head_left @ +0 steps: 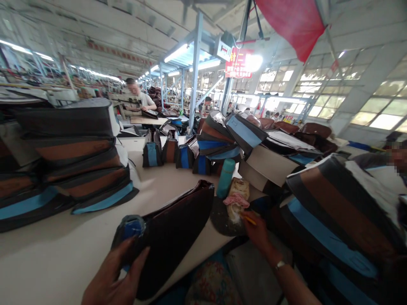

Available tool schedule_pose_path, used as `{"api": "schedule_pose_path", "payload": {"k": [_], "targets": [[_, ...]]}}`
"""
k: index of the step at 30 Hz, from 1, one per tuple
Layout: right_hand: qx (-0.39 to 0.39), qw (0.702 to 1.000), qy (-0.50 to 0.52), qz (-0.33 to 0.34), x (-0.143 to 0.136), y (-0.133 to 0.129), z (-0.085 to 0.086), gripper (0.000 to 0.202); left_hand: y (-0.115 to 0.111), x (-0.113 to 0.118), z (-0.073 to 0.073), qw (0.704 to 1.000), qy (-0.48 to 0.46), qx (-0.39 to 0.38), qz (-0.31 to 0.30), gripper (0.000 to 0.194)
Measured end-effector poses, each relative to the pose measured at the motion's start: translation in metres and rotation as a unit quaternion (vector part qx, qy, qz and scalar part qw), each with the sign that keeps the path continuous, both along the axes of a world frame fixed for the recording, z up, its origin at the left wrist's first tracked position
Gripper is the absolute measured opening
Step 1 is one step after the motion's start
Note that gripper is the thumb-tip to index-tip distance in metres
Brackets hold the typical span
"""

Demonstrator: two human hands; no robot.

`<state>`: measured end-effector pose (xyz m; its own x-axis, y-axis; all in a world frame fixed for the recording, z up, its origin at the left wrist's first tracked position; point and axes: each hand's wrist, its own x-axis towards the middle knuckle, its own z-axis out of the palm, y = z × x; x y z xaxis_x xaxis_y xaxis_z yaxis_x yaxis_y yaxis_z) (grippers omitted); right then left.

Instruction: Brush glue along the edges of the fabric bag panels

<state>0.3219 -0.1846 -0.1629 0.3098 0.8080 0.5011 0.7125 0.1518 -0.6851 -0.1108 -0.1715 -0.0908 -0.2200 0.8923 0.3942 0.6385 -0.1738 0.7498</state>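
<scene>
daylight enters through windows (383, 120) at right, and strip lights (175, 54) shine overhead; white glare washes out the right edge of the red sign (233, 71). the dark piece (178, 237) sinks into shadow, the background is soft, and wide-angle distortion stretches the bench (41, 254).

Dark bag piece (176, 239) slants, blue-ended — yellow stick (249, 219) tilts.

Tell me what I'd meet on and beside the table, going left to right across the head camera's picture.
Left stack → dark piece → teal bottle → right fingers → right stack.
</scene>
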Motion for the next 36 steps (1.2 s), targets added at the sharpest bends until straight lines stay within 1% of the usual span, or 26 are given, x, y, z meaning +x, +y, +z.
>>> {"api": "schedule_pose_path", "payload": {"k": [3,6,9,12,16,18,20,22,24,26,28,29,30,32,34,36], "targets": [[-0.006,0.999,-0.03,0.042,-0.007,-0.019,0.0,0.029,0.002,0.008,0.015,0.998,-0.024,0.033,-0.04,0.043],[-0.003,0.998,-0.046,0.051,-0.008,-0.029,0.002,0.029,0.006,0.012,0.026,0.997,-0.025,0.048,-0.062,0.042],[0.006,0.998,-0.048,0.039,-0.007,-0.028,0.004,0.031,0.011,0.016,0.033,0.996,-0.023,0.043,-0.077,0.041],[0.017,0.999,-0.04,0.027,-0.01,-0.021,0.003,0.033,0.015,0.02,0.04,0.996,-0.027,0.032,-0.075,0.041],[0.029,0.999,-0.021,0.029,-0.024,-0.021,0.0,0.033,0.019,0.023,0.054,0.994,-0.059,0.022,-0.092,0.042],[0.038,0.999,-0.001,0.027,-0.033,-0.023,0.004,0.033,0.02,0.024,0.061,0.989,-0.089,0.011,-0.114,0.043],[0.051,0.998,0.024,0.019,-0.043,-0.024,0.018,0.031,0.022,0.025,0.067,0.984,-0.116,0.0,-0.134,0.043],[0.07,0.996,0.05,0.003,-0.058,-0.024,0.044,0.028,0.023,0.028,0.072,0.98,-0.133,-0.011,-0.15,0.043],[0.094,0.992,0.079,-0.014,-0.08,-0.024,0.082,0.025,0.024,0.032,0.075,0.976,-0.144,-0.018,-0.162,0.042],[0.125,0.975,0.183,-0.007,-0.106,-0.025,0.123,0.023,0.023,0.037,0.078,0.973,-0.152,-0.023,-0.172,0.042],[0.17,0.943,0.282,0.038,-0.134,-0.025,0.158,0.022,0.023,0.04,0.081,0.972,-0.152,-0.033,-0.178,0.042],[0.179,0.928,0.321,0.07,-0.148,-0.024,0.171,0.021,0.022,0.041,0.082,0.971,-0.15,-0.04,-0.179,0.043],[0.177,0.918,0.343,0.093,-0.161,-0.023,0.181,0.021,0.022,0.042,0.084,0.971,-0.149,-0.044,-0.18,0.043],[0.175,0.904,0.368,0.126,-0.184,-0.018,0.19,0.02,0.02,0.044,0.085,0.97,-0.153,-0.044,-0.185,0.042],[0.165,0.9,0.377,0.141,-0.204,-0.009,0.191,0.02,0.019,0.045,0.085,0.968,-0.162,-0.043,-0.189,0.042],[0.157,0.902,0.374,0.148,-0.218,0.002,0.188,0.021,0.018,0.046,0.082,0.964,-0.174,-0.052,-0.192,0.042]]}}
